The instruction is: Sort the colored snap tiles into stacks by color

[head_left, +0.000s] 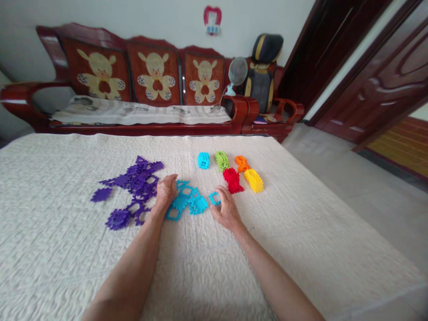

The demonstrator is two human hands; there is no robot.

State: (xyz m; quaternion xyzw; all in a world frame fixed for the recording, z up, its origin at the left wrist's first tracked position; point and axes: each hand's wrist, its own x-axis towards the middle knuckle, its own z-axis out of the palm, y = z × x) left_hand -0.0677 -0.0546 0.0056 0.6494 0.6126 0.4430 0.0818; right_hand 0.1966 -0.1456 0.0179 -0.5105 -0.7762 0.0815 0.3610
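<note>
1. Fingers (221,191) of the right hand (229,211) curve around a light-blue frame piece (211,197), thumb at its near side; whether they grip it or merely touch it, I cannot tell.

2. Between the purple pieces (137,178) and the flat light-blue pieces (180,203) sits the left hand (166,191), fingers bent together. I cannot tell if they pinch anything (the back of the hand hides the palm).

3. Both hands flank the flat light-blue pieces, a position that probably keeps that overlapping spread within reach from either side.

4. Colour seems to govern the layout: purple at the left, with a purple block (118,219) nearer the person, and light blue in the middle.

5. Farther out stand a light-blue cube (203,160), a green block (222,161), a red block (233,180), an orange block (241,163) and a yellow block (254,180), probably grouped there to stay apart from the loose pieces.

6. No container shows around the pieces; they rest directly on the quilted cover (190,267). What the cube might hold inside cannot be made out.
</note>
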